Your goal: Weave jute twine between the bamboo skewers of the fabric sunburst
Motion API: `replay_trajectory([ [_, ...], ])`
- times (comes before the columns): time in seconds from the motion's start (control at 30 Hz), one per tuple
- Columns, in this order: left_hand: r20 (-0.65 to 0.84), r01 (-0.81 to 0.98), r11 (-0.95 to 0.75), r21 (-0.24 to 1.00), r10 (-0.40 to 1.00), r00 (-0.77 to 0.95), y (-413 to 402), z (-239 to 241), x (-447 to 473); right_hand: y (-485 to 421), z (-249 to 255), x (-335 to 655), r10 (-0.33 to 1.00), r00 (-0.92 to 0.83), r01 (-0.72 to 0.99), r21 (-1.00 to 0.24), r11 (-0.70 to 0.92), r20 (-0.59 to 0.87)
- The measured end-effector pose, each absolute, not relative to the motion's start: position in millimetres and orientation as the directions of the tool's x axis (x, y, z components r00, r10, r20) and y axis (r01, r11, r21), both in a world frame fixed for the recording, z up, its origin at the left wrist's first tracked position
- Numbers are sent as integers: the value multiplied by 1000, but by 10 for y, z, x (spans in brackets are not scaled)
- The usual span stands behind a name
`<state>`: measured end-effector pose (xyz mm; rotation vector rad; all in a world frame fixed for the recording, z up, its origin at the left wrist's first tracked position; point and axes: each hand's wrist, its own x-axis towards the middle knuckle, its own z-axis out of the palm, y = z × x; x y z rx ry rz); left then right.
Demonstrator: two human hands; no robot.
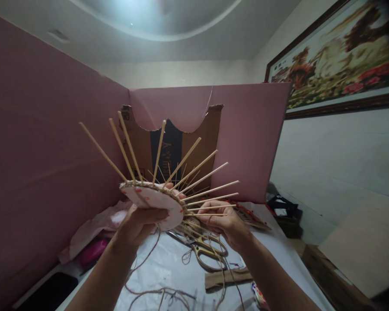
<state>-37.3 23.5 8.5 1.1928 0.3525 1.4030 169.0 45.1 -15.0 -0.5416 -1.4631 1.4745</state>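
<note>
My left hand (138, 222) grips a round basket base (160, 201) from the left, its thumb pressed flat on the pale, red-spotted face. Twine is wound along the rim of this disc. Several thin wooden sticks (201, 164) fan out from its edge, upward and to the right. At the right side, my right hand (222, 220) has its fingers closed by the lowest sticks, pinching a strand of jute twine (210, 242); the fingertips are partly hidden. Below the disc lie gold-handled scissors (207, 252), with loose twine hanging past them.
On the white-covered table (168, 259) lie curled twine (158, 293) and a brown strip (228, 278). Behind stands a cut cardboard piece (197, 142) against pink panels (246, 142). A dark flat object (48, 291) and pink cloth (94, 226) are at the left.
</note>
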Motion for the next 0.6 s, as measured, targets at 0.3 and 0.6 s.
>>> replay_trajectory([
  [0.3,721,-340,-638,691,637,272,216,195,-366,481,-173,1832,770,-134,-90,-782,617,623],
  [0.6,693,-207,-680,704,591,414,274,403,-426,504,-195,1899,528,59,137,-531,836,847],
])
